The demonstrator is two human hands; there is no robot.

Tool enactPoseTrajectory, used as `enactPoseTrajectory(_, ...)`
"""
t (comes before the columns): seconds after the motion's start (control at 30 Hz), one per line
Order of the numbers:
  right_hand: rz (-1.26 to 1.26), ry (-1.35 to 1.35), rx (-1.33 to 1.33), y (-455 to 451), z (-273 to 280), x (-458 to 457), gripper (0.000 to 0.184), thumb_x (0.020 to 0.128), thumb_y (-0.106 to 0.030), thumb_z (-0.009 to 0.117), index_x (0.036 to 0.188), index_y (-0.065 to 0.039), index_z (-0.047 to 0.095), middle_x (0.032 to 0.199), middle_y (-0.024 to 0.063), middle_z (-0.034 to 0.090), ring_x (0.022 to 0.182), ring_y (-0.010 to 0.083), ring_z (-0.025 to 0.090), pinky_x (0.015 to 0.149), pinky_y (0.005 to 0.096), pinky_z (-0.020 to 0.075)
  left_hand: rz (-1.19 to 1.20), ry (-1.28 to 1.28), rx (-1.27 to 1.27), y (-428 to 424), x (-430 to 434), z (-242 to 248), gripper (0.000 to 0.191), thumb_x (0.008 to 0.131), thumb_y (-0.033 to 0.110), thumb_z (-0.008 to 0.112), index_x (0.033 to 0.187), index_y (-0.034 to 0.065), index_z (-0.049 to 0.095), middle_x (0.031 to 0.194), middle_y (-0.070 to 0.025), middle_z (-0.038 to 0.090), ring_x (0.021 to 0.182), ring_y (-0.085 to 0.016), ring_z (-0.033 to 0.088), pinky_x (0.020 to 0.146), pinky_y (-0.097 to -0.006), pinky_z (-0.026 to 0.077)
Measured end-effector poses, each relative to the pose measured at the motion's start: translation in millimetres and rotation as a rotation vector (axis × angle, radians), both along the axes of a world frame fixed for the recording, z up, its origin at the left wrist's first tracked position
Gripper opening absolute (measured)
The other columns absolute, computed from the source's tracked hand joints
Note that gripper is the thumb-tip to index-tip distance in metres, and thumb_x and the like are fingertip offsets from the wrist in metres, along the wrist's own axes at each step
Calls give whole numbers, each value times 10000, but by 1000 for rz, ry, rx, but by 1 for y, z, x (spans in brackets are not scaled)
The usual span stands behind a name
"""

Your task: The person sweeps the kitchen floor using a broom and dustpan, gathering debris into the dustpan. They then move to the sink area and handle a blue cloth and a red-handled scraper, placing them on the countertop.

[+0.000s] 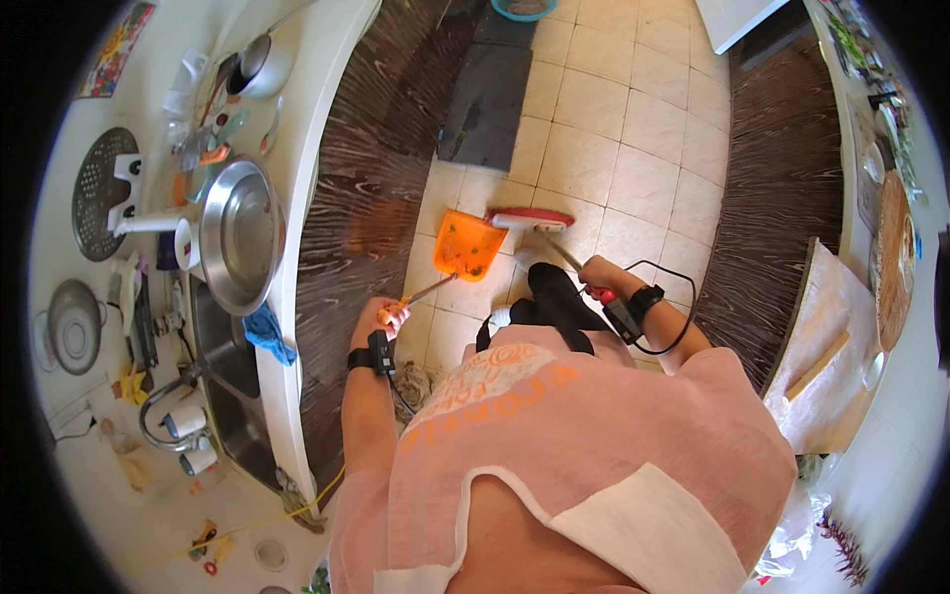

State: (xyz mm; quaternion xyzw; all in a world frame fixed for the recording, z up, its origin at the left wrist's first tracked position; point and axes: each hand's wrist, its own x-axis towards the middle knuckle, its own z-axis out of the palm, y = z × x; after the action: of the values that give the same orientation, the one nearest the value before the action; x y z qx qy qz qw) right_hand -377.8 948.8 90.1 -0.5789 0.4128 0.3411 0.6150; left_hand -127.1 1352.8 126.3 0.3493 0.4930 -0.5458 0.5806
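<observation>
My left hand is closed on the handle of an orange plastic dustpan, which rests on the tiled floor with small green and dark scraps in it. The handle of a broom with red bristles is in my right hand. The broom head lies on the floor at the dustpan's right edge, close to my foot. Both wrists carry a strap with a small black device.
At left, a counter holds a steel basin, a blue cloth and a double sink. Dark wood-grain cabinets flank the floor. A dark mat and a blue tub lie ahead. A floured board stands at right.
</observation>
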Motion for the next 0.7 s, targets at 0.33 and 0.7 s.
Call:
enactPoseTrajectory(0.33, -153, -255, 60, -14, -31, 8, 129, 770, -114, 548, 745, 10, 522, 569, 119, 534, 372, 178, 492, 337, 319, 404, -11, 50, -18, 27, -6, -17, 142, 827, 55, 440, 926, -30, 387, 714, -129, 471, 428, -99, 452, 330, -147, 435)
enactPoseTrajectory(0.7, 53, -28, 165, -8, 7, 9, 126, 755, -124, 579, 727, -2, 583, 535, 95, 550, 371, 166, 491, 322, 306, 378, -35, 42, -67, 16, -6, -9, 94, 819, 29, 434, 852, -38, 378, 676, -100, 471, 422, -78, 476, 341, -153, 463)
